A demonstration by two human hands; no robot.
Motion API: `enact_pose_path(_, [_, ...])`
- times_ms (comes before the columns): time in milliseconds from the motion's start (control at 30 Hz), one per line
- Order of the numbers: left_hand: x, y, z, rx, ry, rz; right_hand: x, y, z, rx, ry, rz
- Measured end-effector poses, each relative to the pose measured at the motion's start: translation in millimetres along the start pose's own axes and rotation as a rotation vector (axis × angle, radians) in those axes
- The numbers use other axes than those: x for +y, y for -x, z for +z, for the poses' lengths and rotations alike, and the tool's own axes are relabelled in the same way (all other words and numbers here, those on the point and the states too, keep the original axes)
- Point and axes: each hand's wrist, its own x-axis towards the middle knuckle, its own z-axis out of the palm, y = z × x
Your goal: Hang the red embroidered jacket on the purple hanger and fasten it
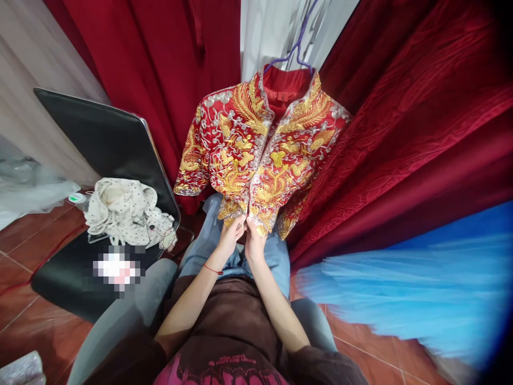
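At the hem: both hands are meeting at the bottom front edge of the embroidered jacket (260, 144), right where its two front panels come together.
Left hand: the left hand (231, 235) is pinching the lower corner of one panel, fingers narrowed on the cloth; a thin red cord is sitting around that wrist.
Right hand: the right hand (252, 240) is gripping the facing panel's edge just beside it, closed on the fabric, the two hands touching or nearly so.
Jacket: it is hanging upright on a purple hanger (296, 51), red with gold and silver embroidery, sleeves spread to either side, collar at the top.
Progress: the front edges are lying close together along the chest, but whether they are fastened I cannot tell; as I judge it, the work is now going on at the lowest point of the opening.
Lap: the person is sitting, a brown garment and blue denim showing below the forearms.
Around: dark red drapes (401, 117) are hanging behind and to the right, with blue tulle (420, 289) spreading low on the right.
To the left: a black chair (112, 144) is carrying a crumpled spotted cream cloth (128, 211) on its seat, over a reddish tiled floor (32, 321).
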Motion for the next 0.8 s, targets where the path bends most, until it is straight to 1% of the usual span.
enact_pose_path(67, [-1.2,0.0,0.9,-0.005,-0.003,0.056,-1.4,0.1,0.4,-0.002,-0.02,0.015])
enact_pose_path(267, [-1.9,0.2,4.5,0.032,-0.019,0.038,-1.5,-0.9,0.4,-0.002,0.021,0.016])
enact_pose_path(467, [-2.9,0.1,4.1,0.046,-0.062,0.048,-1.5,0.0,1.2,-0.004,-0.003,0.005])
enact_pose_path(567, [-5.6,-0.1,1.3,0.026,-0.087,0.064,-2.1,0.9,1.9,-0.004,-0.011,-0.012])
enact_pose_path(700, [-12.8,-0.5,-4.0,-0.036,-0.138,0.129,-0.8,1.3,-1.1,0.037,0.024,-0.025])
enact_pose_path(733, [-15.0,-0.9,-5.1,-0.054,-0.149,0.144,-0.1,1.1,-2.7,0.048,0.042,-0.027])
enact_pose_path(800, [-19.4,-2.2,-6.3,-0.089,-0.165,0.156,1.3,-0.1,-6.2,0.022,0.131,-0.024])
